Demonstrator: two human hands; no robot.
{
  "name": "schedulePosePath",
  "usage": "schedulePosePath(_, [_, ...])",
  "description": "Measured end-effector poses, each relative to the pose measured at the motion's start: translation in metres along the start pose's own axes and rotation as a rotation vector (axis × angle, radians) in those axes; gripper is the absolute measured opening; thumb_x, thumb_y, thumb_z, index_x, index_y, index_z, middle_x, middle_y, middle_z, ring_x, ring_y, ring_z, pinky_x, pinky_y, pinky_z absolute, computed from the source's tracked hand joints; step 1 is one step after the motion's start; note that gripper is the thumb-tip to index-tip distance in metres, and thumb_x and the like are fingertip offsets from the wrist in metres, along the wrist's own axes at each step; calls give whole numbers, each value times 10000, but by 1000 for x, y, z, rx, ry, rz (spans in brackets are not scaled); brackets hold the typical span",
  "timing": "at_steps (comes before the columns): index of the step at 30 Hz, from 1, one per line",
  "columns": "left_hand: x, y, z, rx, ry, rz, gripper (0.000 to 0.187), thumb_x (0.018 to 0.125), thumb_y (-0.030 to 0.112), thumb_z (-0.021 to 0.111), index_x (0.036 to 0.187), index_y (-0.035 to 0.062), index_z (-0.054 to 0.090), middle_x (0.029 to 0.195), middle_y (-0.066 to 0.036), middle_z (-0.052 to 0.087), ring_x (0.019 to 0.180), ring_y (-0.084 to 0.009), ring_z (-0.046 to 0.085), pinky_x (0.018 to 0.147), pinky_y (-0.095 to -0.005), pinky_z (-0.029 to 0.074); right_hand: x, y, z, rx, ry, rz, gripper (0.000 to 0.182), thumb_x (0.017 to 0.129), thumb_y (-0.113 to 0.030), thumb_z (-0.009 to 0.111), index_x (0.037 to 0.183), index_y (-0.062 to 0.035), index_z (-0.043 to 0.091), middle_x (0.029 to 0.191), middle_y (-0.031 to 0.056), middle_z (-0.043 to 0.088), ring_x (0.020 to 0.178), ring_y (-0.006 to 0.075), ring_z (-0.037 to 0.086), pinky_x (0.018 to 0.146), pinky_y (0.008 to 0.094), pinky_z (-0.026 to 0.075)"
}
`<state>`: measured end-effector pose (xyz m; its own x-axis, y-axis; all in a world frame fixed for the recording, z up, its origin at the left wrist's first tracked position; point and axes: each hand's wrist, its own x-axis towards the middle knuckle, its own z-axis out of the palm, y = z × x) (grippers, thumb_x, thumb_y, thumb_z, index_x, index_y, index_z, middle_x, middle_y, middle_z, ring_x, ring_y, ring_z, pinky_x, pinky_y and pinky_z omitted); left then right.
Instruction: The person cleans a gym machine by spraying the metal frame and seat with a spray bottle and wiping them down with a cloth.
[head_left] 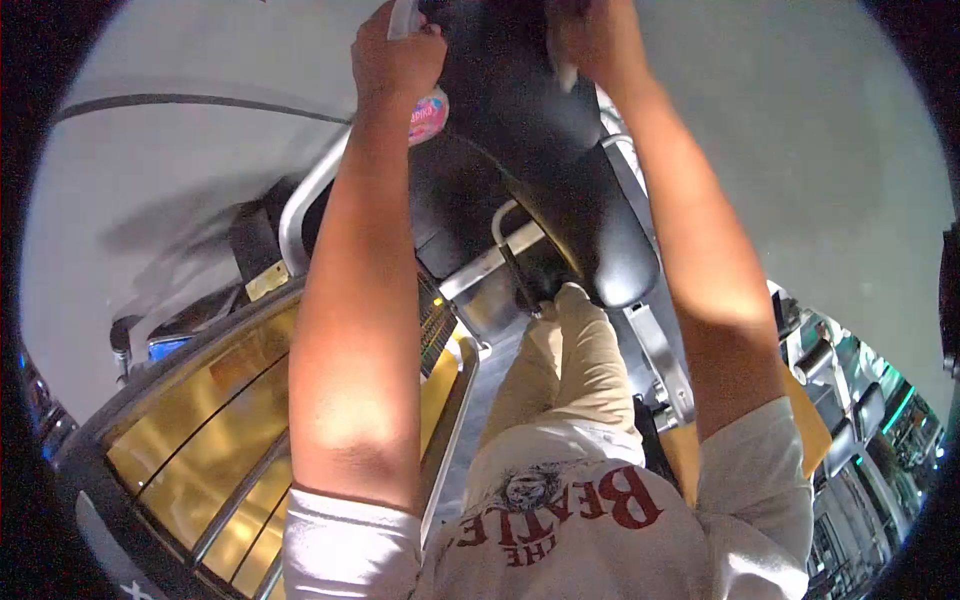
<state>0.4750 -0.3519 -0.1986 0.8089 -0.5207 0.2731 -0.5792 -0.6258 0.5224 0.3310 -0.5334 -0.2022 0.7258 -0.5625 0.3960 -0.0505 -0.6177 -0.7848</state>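
Observation:
My left hand [400, 65] is closed around the neck of a spray bottle. The bottle's white spray head [403, 18] sticks up past my fingers, and its rounded body with a pink and blue label [428, 116] shows below my wrist. My right hand [598, 45] is at the top edge, over the black padded backrest [490, 80] of a gym machine. Shadow and blur hide most of its fingers, and a pale tip shows beneath it; I cannot tell what it holds. Below lies the machine's black seat pad [615, 260].
A silver frame tube [312, 195] curves beside the pads on the left. Nearer stands a dark-framed yellow panel [220, 410], with a metal bar [495, 260] by my legs. Other gym equipment [850, 420] fills the lower right. Grey floor or wall surrounds this.

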Motion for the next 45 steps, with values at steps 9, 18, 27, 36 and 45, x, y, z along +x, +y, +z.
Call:
schedulePosePath(9, [7, -19, 8, -5, 1, 110, 267, 777, 279, 746, 922, 74, 656, 884, -123, 702, 843, -307, 680, 813, -394, 521, -57, 37, 60, -108, 28, -76, 399, 845, -40, 616, 1232, -9, 525, 1201, 280, 570, 1153, 474, 528, 976, 482, 439])
schedulePosePath(18, [6, -17, 2, 135, -84, 97, 303, 825, 270, 725, 1049, 82, 645, 931, -63, 697, 841, -216, 660, 818, -333, 501, -75, 57, 65, -41, 65, 63, 433, 796, -5, 593, 1224, -34, 529, 1159, 261, 573, 1129, 480, 518, 958, 508, 439])
schedulePosePath(27, [-4, 34, -17, -23, -76, -241, 266, 804, 232, 762, 960, 58, 636, 800, -13, 634, 733, -116, 554, 759, -282, 463, 15, 24, 33, 15, 258, -260, 375, 759, 29, 599, 1130, -18, 580, 1123, 263, 554, 1053, 461, 534, 922, 478, 449])
schedulePosePath(36, [-2, 24, -10, -208, -80, -368, 350, 834, 39, 717, 1174, 54, 636, 994, 35, 599, 876, -73, 520, 815, -211, 429, -70, 86, 53, 127, 91, -90, 463, 705, 0, 654, 1156, -89, 605, 1135, 191, 588, 1039, 424, 559, 929, 491, 459])
schedulePosePath(45, [-2, 38, -10, -108, -56, -239, 511, 801, 105, 732, 1297, 107, 610, 882, 29, 586, 815, -91, 557, 838, -231, 451, -33, 77, 43, 114, 170, -163, 449, 678, 32, 642, 1108, -95, 628, 1094, 159, 596, 1031, 405, 563, 890, 467, 480])
